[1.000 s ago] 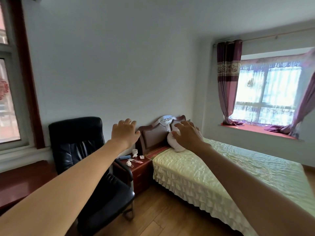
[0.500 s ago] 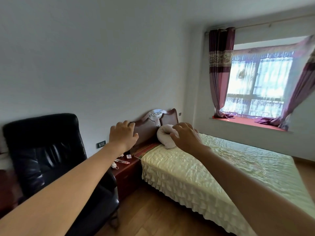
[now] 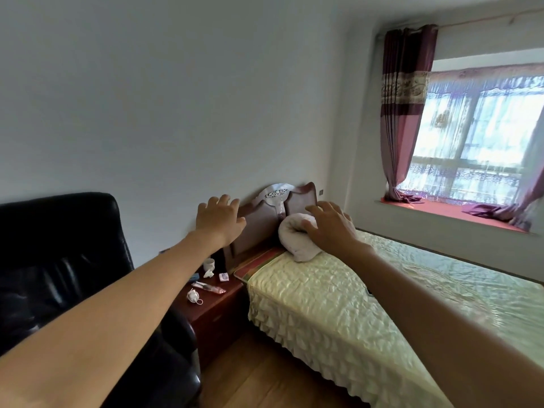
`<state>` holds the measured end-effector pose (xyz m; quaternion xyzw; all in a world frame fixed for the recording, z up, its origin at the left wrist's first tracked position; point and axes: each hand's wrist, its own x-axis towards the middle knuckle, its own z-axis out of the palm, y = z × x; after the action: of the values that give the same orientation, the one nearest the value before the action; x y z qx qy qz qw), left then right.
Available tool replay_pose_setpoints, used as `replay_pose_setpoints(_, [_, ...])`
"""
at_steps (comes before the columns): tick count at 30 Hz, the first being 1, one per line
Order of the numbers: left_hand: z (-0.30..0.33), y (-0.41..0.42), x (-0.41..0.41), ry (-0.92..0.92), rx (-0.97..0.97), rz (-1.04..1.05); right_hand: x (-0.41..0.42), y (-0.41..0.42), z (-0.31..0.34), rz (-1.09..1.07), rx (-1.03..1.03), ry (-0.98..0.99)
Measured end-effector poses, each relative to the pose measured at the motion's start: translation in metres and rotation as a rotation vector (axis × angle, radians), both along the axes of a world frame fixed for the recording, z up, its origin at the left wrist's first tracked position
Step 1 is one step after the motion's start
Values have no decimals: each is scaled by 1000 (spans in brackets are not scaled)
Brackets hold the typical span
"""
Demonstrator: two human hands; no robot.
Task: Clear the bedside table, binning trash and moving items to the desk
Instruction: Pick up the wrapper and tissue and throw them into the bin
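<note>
The dark red bedside table stands between a black chair and the bed. On it lie a white cup, a crumpled tissue, a small white packet, a reddish wrapper and a white face mask. A blue item is mostly hidden behind my left forearm. Both arms are stretched out in the air, well short of the table. My left hand and my right hand hold nothing, fingers spread, palms down.
A black leather chair fills the left side, close to the table. The bed with a pale green cover and a rolled white pillow lies to the right. Wooden floor runs between them. A curtained window is at the far right.
The view has swung right and moved closer to the bedside table. The chair has slid toward the left edge. Both hands stay raised and empty.
</note>
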<state>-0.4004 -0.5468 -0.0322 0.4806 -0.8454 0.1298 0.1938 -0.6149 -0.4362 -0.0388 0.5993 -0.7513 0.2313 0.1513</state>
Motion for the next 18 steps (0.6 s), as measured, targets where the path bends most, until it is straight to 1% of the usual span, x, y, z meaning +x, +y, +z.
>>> replay_pose_setpoints(11, [-32, -143, -89, -40, 8, 28, -95, -150, -23, 42, 16, -37])
replay_pose_setpoints(18, [-20, -238, -171, -15, -12, 94, -180, -261, -13, 102, 12, -53])
